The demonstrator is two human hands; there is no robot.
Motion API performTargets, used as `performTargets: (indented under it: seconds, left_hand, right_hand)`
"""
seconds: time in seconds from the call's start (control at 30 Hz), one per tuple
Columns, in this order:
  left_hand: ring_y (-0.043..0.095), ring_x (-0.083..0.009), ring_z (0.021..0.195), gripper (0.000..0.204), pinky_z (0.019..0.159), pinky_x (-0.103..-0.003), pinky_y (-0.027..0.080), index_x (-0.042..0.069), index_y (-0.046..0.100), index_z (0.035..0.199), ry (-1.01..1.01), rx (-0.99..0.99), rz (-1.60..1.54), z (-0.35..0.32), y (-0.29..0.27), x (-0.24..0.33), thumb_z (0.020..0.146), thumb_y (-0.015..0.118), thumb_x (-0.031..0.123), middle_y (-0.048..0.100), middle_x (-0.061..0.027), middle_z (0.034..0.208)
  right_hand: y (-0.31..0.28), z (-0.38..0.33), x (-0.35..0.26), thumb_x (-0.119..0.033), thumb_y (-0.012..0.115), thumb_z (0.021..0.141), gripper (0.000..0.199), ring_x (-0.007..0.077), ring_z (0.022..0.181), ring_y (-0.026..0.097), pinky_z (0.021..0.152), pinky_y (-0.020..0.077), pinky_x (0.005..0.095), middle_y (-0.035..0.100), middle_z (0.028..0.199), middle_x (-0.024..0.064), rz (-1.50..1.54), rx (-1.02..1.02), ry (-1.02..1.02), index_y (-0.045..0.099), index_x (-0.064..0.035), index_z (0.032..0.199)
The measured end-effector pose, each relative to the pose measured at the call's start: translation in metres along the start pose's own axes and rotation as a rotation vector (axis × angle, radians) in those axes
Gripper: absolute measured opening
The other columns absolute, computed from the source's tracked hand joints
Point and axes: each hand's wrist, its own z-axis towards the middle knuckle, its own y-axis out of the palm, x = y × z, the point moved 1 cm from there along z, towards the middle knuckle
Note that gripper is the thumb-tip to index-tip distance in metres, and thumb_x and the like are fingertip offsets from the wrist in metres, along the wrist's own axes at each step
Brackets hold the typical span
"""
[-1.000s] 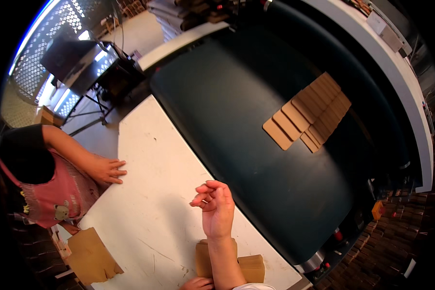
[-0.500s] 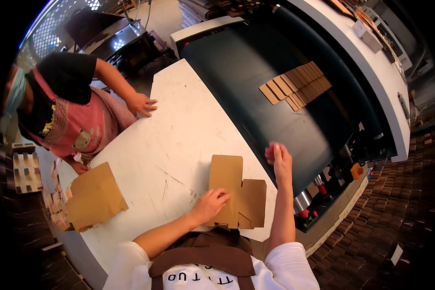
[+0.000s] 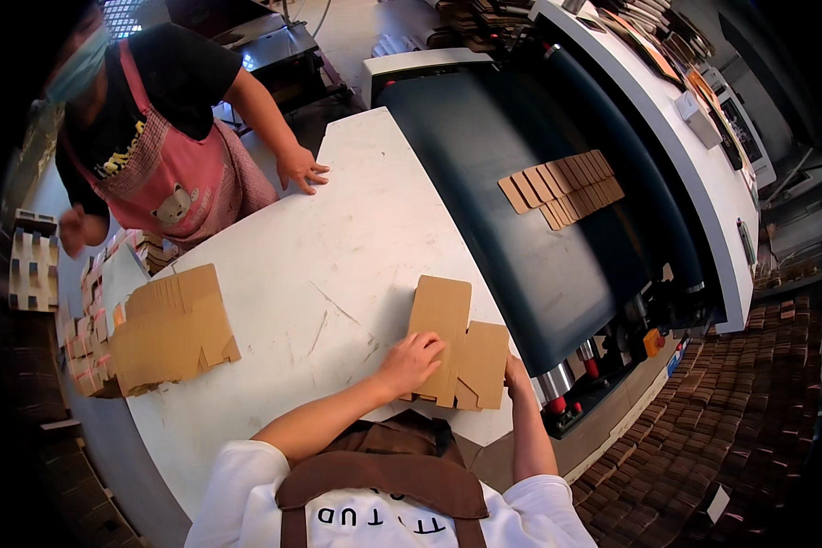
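Flat brown cardboard box blanks (image 3: pixel 440 315), with a side flap, lie in a small pile on the white table in front of me. My left hand (image 3: pixel 413 363) rests on the left part of the top blank, its fingers curled together against the board. My right hand (image 3: pixel 519 376) is at the right edge of the side flap, its fingertips closed at the board's edge and partly hidden. A broader stack of brown cardboard blanks (image 3: pixel 175 324) lies on the table's left side.
Beyond the table (image 3: pixel 338 247), a dark conveyor belt (image 3: pixel 548 283) carries overlapping cardboard pieces (image 3: pixel 566 187). A co-worker in a pink apron (image 3: pixel 187 187) stands at far left, one hand on the table edge. Red-and-silver machine parts (image 3: pixel 557 388) stand right of my right hand. Many stacked brown pieces (image 3: pixel 703 429) fill the lower right.
My right hand has come down from over the belt edge to the blank's right edge. My left hand stays on the blank. The co-worker's other hand has lifted off the left stack.
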Motion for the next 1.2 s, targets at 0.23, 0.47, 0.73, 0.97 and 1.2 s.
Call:
performTargets:
  seconds: [0.23, 0.47, 0.73, 0.97, 1.2]
  left_hand:
    - [0.05, -0.0328, 0.115, 0.054, 0.096, -0.04, 0.044, 0.005, 0.052, 0.124, -0.24, 0.006, -0.28, -0.023, -0.027, -0.025, 0.089, 0.057, 0.045, 0.05, -0.0137, 0.125]
    - [0.026, -0.0293, 0.14, 0.105, 0.113, -0.039, 0.023, 0.001, 0.013, 0.149, -0.449, -0.238, -1.066, -0.076, -0.074, -0.058, 0.081, 0.053, 0.07, 0.029, -0.0183, 0.15]
    - [0.027, -0.0245, 0.139, 0.091, 0.112, -0.038, 0.025, 0.006, 0.013, 0.151, -0.599, -0.07, -1.165, -0.111, -0.12, -0.098, 0.088, 0.053, 0.059, 0.03, -0.0133, 0.15]
    - [0.047, -0.0161, 0.125, 0.073, 0.099, -0.034, 0.042, 0.008, 0.033, 0.145, -0.78, 0.257, -1.262, -0.205, -0.229, -0.199, 0.093, 0.048, 0.057, 0.048, -0.0059, 0.139]
    - [0.056, -0.0173, 0.112, 0.058, 0.093, -0.033, 0.046, 0.003, 0.053, 0.129, -1.046, 0.627, -0.919, -0.313, -0.336, -0.25, 0.096, 0.045, 0.05, 0.058, -0.0086, 0.127]
  right_hand:
    - [-0.013, -0.047, -0.054, -0.04, 0.055, 0.095, 0.042, 0.0151, 0.071, 0.06, 0.071, 0.0499, 0.0281, 0.064, 0.088, 0.0052, 0.259, -0.253, -0.319, 0.059, -0.0024, 0.113]
    - [0.111, -0.139, -0.093, -0.037, 0.047, 0.099, 0.058, 0.0183, 0.122, 0.046, 0.098, 0.0411, 0.0329, 0.049, 0.135, 0.0094, -0.048, -0.518, -0.581, 0.035, -0.0022, 0.143]
    - [0.194, -0.14, -0.14, -0.047, 0.042, 0.099, 0.061, 0.0243, 0.116, 0.054, 0.081, 0.0542, 0.0376, 0.05, 0.131, 0.0132, -0.085, -0.589, -0.532, 0.034, -0.006, 0.144]
    - [0.372, -0.164, -0.211, -0.06, 0.047, 0.091, 0.081, 0.0356, 0.126, 0.045, 0.084, 0.0523, 0.0423, 0.042, 0.141, 0.0171, -0.31, -0.816, -0.559, 0.025, -0.0072, 0.148]
    - [0.532, -0.23, -0.227, -0.06, 0.051, 0.089, 0.091, 0.0305, 0.131, 0.039, 0.092, 0.0477, 0.045, 0.035, 0.147, 0.0178, -0.406, -1.03, -0.577, 0.012, -0.0057, 0.15]
